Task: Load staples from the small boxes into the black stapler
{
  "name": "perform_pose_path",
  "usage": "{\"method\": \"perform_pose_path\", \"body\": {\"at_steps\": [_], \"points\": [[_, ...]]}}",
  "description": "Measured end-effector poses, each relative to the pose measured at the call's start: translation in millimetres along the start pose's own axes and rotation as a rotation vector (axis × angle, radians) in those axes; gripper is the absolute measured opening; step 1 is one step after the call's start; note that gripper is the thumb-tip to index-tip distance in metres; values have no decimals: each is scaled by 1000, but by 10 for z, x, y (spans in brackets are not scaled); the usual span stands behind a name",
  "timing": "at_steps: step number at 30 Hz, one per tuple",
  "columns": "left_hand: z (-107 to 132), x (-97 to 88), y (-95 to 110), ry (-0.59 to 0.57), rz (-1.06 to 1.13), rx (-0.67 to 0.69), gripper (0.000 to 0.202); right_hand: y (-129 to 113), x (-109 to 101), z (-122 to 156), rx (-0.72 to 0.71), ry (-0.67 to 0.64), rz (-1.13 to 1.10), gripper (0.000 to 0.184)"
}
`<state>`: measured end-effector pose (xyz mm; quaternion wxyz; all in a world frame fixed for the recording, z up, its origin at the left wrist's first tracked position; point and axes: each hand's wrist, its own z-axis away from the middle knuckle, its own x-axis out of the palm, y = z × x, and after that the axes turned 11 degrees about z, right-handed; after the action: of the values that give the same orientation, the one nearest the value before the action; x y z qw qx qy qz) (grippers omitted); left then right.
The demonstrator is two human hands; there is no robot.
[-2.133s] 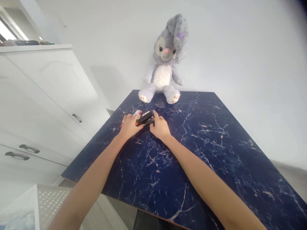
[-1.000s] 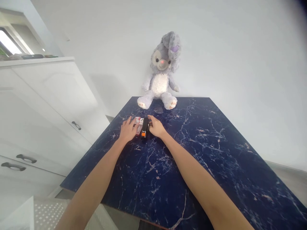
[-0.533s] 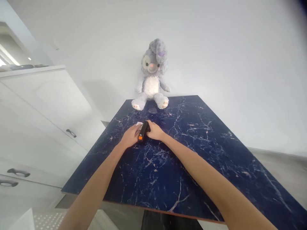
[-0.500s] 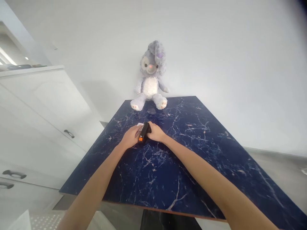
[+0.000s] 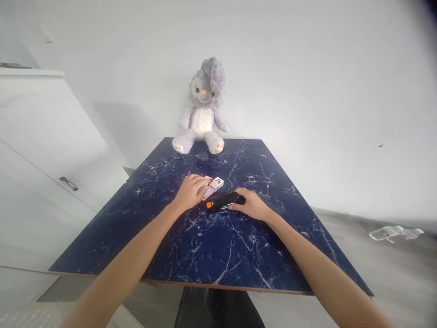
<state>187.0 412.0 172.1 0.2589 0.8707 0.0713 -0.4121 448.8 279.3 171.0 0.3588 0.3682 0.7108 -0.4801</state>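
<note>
My right hand (image 5: 252,204) is closed around one end of a black stapler (image 5: 223,201), whose orange-marked end points left. The stapler is low over the blue tabletop or on it; I cannot tell which. My left hand (image 5: 191,191) has its fingers curled over a small white and red box (image 5: 207,193). A white printed part (image 5: 217,183) shows just right of these fingers; whether it belongs to the same box is unclear. The stapler's left end is close beside the box and the left fingertips.
A grey plush rabbit (image 5: 203,122) sits at the far edge of the blue marbled table (image 5: 273,246), against the wall. White cabinets (image 5: 37,159) stand on the left. Clear plastic bottles (image 5: 396,233) lie on the floor at the right. A black seat (image 5: 218,310) shows below the near edge.
My right hand has moved right and nearer with the stapler, turning it from upright in view to almost sideways. More of the box now shows by my left hand. The view has shifted right.
</note>
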Motion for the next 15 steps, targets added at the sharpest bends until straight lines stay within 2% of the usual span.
{"method": "perform_pose_path", "body": {"at_steps": [3, 6, 11, 15], "points": [[67, -107, 41, 15, 89, 38, 30, 30, -36, -13, 107, 4, 55, 27], [52, -110, 94, -50, 124, 102, 27, 91, -93, 5, 185, 7, 3, 25], [17, 22, 132, -144, 97, 193, 31, 125, -162, 36, 162, -1, 47, 21], [25, 35, 130, -196, -20, 286, 32, 166, -220, 50, 142, -27, 18, 18]]}}
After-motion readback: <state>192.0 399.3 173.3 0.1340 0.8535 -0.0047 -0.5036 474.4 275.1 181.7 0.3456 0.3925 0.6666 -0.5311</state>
